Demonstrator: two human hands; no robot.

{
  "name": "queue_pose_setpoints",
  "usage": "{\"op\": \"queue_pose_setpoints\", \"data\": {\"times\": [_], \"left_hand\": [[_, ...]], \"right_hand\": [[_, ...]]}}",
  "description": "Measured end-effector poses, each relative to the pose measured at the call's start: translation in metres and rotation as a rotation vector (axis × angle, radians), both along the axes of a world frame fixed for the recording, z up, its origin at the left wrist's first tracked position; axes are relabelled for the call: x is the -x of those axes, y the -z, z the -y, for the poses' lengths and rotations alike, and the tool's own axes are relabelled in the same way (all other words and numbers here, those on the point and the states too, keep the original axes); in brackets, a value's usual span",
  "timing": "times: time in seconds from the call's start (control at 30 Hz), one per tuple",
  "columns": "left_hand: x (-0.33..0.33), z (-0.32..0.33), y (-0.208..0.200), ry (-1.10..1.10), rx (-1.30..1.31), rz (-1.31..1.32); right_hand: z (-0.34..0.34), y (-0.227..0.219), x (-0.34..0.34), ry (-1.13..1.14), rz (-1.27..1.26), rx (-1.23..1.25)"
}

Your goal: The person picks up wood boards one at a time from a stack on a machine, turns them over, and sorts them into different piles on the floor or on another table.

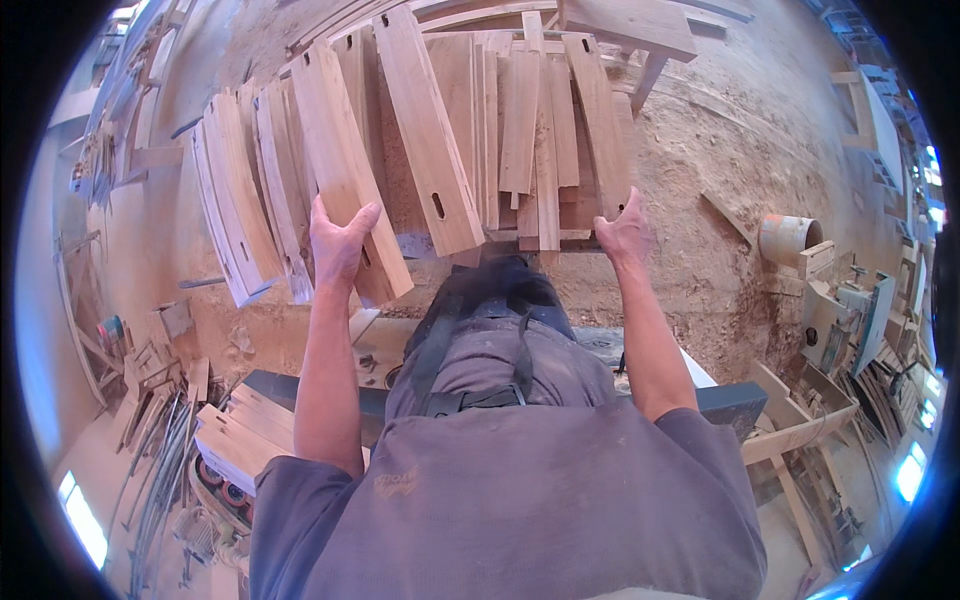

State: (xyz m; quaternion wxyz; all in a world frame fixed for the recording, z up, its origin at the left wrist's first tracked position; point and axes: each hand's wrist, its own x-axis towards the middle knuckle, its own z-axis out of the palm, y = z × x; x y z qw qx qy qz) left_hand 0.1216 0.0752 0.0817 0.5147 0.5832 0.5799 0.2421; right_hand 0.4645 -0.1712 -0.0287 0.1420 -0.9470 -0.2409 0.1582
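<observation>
My left hand (338, 245) is closed round the left edge of a long slotted wooden board (338, 135), near its close end. The thumb lies on top; the other fingers are mostly hidden. My right hand (624, 232) grips the near end of another slotted board (597, 120) at the right side of the stack, thumb and forefinger on either side of it. Between my hands, a third slotted board (425, 120) lies slanting over the pile. Several narrow strips (520, 120) rest beside it.
More pale boards (232, 190) lie at the pile's left. A wooden bench (640, 25) stands beyond it. To the right are a bucket (788, 240) and a loose stick (727, 218) on the dusty floor. Behind me at left are stacked planks (245, 430) and metal rods (160, 480).
</observation>
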Motion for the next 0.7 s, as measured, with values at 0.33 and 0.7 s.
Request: {"op": "queue_pose_setpoints", "data": {"times": [0.33, 0.7], "left_hand": [[-0.062, 0.049, -0.042, -0.08, -0.008, 0.064], [-0.045, 0.056, 0.017, 0.066, -0.504, -0.182]], "right_hand": [[-0.072, -0.124, 0.127, -0.332, -1.243, -0.561], [-0.074, -0.131, 0.133, -0.071, -1.371, -0.791]]}}
